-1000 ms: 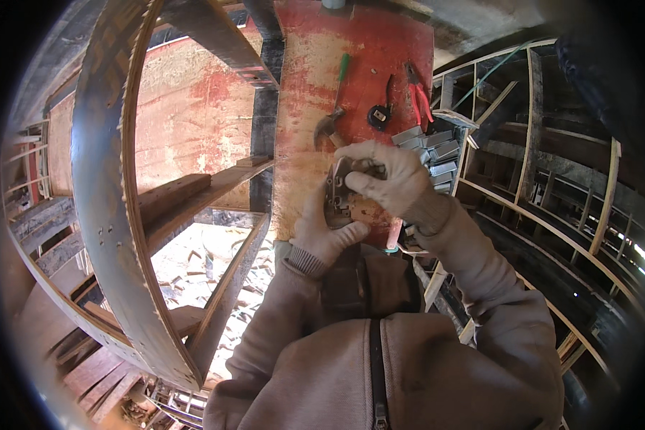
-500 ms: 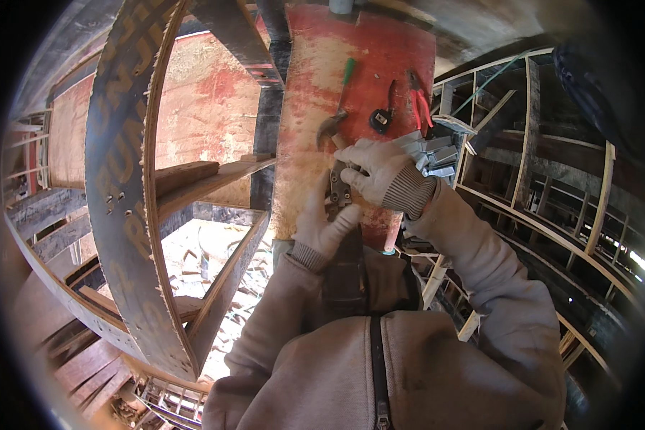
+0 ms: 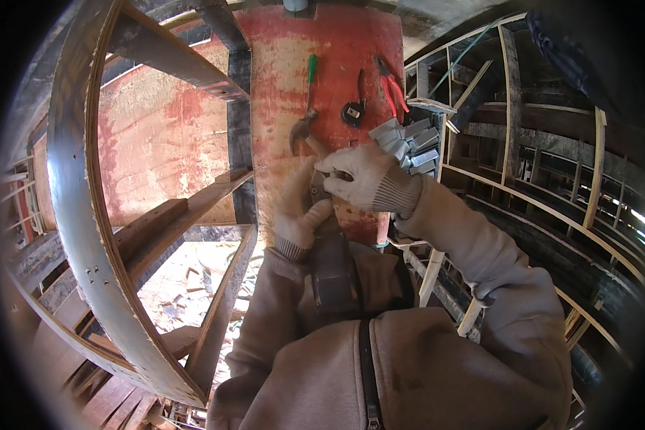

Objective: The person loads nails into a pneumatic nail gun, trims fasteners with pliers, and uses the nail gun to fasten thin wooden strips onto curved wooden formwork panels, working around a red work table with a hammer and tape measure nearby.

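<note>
My left hand, in a pale glove, wraps round a dark tool with bolts in its metal end, which looks like a nail gun. Its black body points back toward my waist. My right hand, gloved too, has its fingers pinched together at the tool's far end; whatever lies between them is hidden. Just beyond the hands is a claw hammer, its wooden handle partly covered. Farther off lie a green-handled screwdriver, a black tape measure and red-handled pliers.
Several silver strips are piled by the right edge of the worn red board. A curved plywood frame stands tall at the left, with wooden crosspieces. Timber framing fills the right side. Scraps litter the floor below left.
The view has shifted, so the board and its tools appear farther left. My right fingers have drawn closer to the tool's far end, and more of its black body shows.
</note>
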A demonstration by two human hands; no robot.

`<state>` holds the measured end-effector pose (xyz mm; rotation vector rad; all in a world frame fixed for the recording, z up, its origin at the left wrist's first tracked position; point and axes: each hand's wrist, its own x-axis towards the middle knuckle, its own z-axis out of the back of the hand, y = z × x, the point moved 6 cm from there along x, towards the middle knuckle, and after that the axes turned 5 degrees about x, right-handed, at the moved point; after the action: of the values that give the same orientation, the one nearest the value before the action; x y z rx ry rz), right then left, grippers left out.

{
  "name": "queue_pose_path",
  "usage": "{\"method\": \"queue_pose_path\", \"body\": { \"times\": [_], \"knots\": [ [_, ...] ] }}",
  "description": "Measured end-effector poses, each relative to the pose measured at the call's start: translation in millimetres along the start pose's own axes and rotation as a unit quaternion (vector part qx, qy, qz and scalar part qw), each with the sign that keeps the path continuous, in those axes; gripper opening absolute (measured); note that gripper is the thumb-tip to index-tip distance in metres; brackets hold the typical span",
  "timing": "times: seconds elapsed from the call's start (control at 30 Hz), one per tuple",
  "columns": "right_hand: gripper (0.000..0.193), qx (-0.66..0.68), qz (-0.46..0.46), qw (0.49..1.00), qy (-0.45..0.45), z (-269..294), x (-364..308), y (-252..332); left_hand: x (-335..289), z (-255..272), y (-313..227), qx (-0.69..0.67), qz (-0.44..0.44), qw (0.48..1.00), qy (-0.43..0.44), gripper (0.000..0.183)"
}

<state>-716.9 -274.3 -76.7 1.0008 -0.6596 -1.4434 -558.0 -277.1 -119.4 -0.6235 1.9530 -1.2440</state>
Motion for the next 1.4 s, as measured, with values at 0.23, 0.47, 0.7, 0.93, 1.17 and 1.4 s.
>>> {"method": "queue_pose_path", "body": {
  "times": [0.23,0.47,0.7,0.93,1.17,1.4],
  "knots": [
    [0.019,0.229,-0.118,0.966,-0.033,8.4,-0.7,-42.2,5.9,-4.6,5.4,-0.032,0.036,0.999,0.019,0.086],
    [0.009,0.272,-0.234,0.928,-0.099,12.5,-17.2,-113.2,9.4,0.3,12.3,-0.126,0.036,0.989,0.063,0.071],
    [0.025,-0.073,-0.323,0.936,-0.119,-11.3,-23.7,-190.1,22.2,12.0,26.5,0.005,0.118,0.991,-0.058,0.041],
    [0.049,-0.166,-0.464,0.869,-0.044,-55.0,22.0,-234.4,24.5,3.7,25.3,-0.141,0.086,0.985,-0.045,0.027],
    [0.052,-0.123,-0.481,0.859,-0.125,-58.2,19.0,-236.9,22.5,8.1,26.1,-0.078,0.057,0.995,-0.025,0.038],
    [0.012,0.346,-0.313,0.858,-0.217,9.9,-36.5,-139.4,24.9,-2.1,23.3,-0.159,0.059,0.985,0.021,0.036]
  ]
}}
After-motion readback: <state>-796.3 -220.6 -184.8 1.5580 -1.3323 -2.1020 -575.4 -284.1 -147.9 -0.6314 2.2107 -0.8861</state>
